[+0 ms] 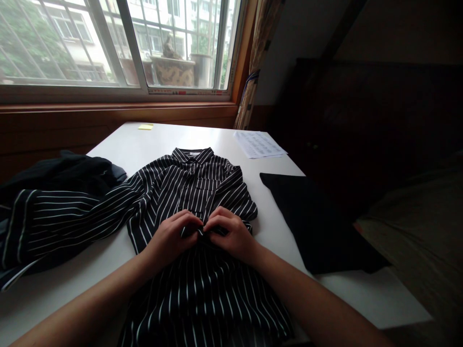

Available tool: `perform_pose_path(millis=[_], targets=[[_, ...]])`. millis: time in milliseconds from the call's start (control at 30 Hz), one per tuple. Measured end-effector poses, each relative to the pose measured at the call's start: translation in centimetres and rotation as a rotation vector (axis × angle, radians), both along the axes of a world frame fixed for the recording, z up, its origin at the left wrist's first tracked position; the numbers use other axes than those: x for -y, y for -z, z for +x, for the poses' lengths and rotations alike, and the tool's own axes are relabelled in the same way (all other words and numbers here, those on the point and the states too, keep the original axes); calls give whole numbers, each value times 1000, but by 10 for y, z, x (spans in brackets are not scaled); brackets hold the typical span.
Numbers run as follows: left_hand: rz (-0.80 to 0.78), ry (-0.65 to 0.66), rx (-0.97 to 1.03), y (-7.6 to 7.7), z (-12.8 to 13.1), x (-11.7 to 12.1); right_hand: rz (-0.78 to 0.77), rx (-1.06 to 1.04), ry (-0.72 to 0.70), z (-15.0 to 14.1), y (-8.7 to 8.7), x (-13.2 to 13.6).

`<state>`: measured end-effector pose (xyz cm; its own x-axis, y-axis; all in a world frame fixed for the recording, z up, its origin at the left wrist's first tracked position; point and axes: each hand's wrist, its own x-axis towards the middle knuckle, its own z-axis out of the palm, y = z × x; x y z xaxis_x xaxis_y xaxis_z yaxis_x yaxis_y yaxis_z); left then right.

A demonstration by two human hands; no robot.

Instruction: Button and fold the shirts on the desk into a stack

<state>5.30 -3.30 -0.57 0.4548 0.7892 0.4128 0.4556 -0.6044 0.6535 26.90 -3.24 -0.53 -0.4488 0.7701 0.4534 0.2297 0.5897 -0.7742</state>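
A black shirt with thin white stripes (195,188) lies face up on the white table (152,140), collar toward the window. My left hand (173,236) and my right hand (231,233) meet at the middle of its front placket. Both have fingers curled and pinching the fabric edges there, fingertips touching. One striped sleeve (83,207) stretches out to the left.
A dark pile of clothing (61,173) sits at the table's left. A flat black cloth (318,221) lies at the right, a printed paper sheet (258,143) at the far right, a yellow sticky note (145,126) near the window sill. A dark cabinet stands to the right.
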Motion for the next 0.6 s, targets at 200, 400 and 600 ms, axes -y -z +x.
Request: perform_pose_path(millis=[200,400,600], targets=[[209,35,-7,-3,-4,-1,-41,-27,-53,4,-10,4],[395,126,-120,-3,-10,-2,-107,-30,35,4,-12,3],[555,200,-255,-7,-16,-1,-143,26,26,3,-9,0]])
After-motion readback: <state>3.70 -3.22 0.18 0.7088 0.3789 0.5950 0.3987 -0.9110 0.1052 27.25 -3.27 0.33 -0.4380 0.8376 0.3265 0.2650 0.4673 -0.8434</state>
